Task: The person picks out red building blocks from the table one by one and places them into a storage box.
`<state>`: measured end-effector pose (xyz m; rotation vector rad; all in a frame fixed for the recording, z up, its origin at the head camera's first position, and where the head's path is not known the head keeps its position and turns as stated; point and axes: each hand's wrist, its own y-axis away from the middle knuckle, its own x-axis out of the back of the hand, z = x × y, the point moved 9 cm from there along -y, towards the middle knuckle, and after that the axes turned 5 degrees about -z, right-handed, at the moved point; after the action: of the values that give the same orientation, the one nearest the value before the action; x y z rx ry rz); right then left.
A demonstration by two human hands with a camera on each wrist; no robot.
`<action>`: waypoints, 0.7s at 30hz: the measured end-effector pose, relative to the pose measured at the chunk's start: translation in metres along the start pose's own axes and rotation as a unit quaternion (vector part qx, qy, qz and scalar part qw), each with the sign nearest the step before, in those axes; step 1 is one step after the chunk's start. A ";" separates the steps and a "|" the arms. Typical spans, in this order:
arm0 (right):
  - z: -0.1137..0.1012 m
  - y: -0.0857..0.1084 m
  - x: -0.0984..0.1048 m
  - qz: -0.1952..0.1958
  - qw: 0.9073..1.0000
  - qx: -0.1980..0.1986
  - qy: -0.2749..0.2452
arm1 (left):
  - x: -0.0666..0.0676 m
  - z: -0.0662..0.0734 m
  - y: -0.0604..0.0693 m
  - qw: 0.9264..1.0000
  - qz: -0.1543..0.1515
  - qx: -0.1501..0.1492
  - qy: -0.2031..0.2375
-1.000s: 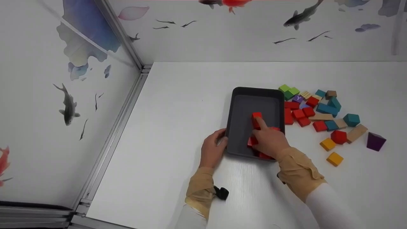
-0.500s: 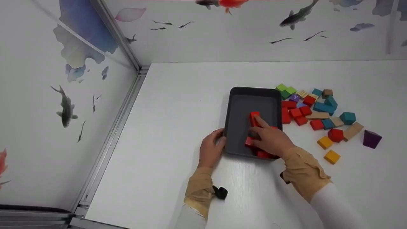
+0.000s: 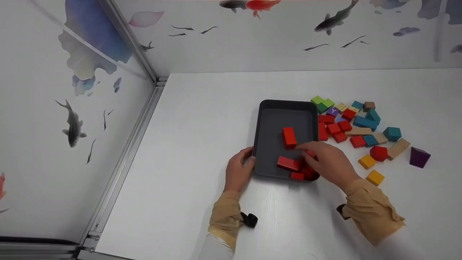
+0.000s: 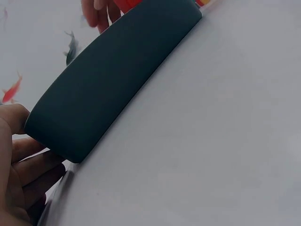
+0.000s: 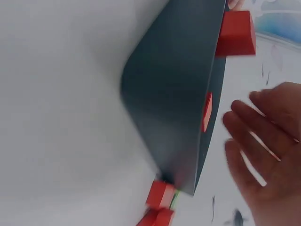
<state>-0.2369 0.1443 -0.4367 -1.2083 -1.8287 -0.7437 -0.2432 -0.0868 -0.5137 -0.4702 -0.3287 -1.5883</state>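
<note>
A dark grey rectangular tray (image 3: pixel 266 144) lies on the white table with several red blocks inside. One red block (image 3: pixel 289 138) sits near the tray's middle, while another red block (image 3: pixel 288 163) lies closer to the near end. My left hand (image 3: pixel 239 170) holds the tray's near left corner, its thumb and fingers against the dark wall (image 4: pixel 108 75). Over the near right part of the tray hovers my right hand (image 3: pixel 332 161), its fingers loosely bent and partly covering red blocks. In the right wrist view nothing is in that hand (image 5: pixel 270 141).
Loose wooden blocks spread to the right of the tray: red blocks (image 3: pixel 333 128), teal blocks (image 3: pixel 365 122), green blocks (image 3: pixel 322 104), yellow blocks (image 3: pixel 375 177) and a purple block (image 3: pixel 419 157). Printed panels (image 3: pixel 234 50) wall off the back and left.
My right hand has let go of the red block in the tray's middle and drawn back to the right. The left hand stays at the tray's corner.
</note>
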 end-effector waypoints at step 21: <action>0.099 0.066 0.035 0.169 0.981 -0.094 0.026 | -0.001 0.000 0.001 1.000 -0.003 0.003 0.003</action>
<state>-0.2129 0.2654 -0.4536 -1.5593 -1.4819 -0.7553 -0.2423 -0.0858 -0.5143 -0.4605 -0.3292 -1.5933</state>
